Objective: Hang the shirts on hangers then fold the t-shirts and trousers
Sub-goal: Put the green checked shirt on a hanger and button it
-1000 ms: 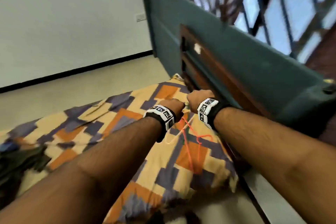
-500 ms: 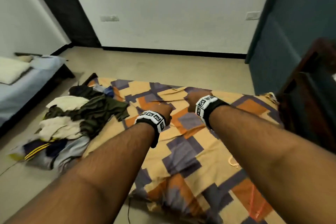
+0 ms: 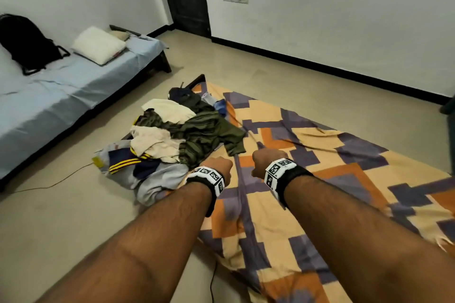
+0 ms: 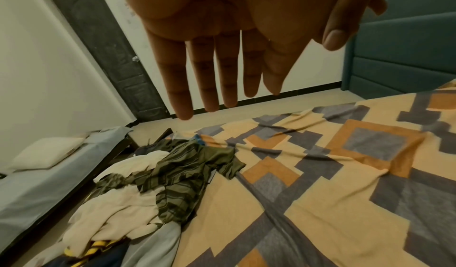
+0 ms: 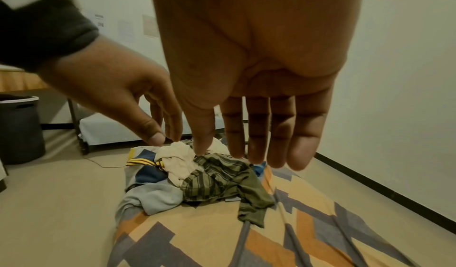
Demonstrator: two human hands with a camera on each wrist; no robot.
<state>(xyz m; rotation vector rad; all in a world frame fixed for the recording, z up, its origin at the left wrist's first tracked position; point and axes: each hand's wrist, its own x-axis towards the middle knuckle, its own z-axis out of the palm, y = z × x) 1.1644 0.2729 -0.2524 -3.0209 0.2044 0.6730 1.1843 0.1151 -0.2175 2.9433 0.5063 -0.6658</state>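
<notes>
A: The left hand (image 4: pixel 222 37) hangs above the patterned sheet (image 3: pixel 320 179) with its fingers straight and slack, holding nothing. The right hand (image 5: pixel 259 76) is the same, palm down and fingers extended, just beside the left one.

B: Where are the clothes?

A: In a pile of clothes (image 3: pixel 167 145) at the sheet's far-left corner, spilling over its left edge onto the floor (image 3: pixel 61 216). An olive striped shirt (image 3: pixel 206 135) lies on top, with cream garments (image 3: pixel 157 140) beneath and a grey and navy piece with yellow stripes (image 3: pixel 130 167) at the near side.

B: Why are the hands empty?

A: I'd judge they are reaching out toward the pile to take the first item; nothing looks sorted yet. I see no hangers here.

B: Anything in the way?

A: Nothing lies between the hands and the pile. A low bed (image 3: pixel 49 101) with a pillow (image 3: pixel 98 44) and a black bag (image 3: pixel 24 42) stands well to the left, and a thin cable (image 3: pixel 61 179) runs across the floor near the pile.
</notes>
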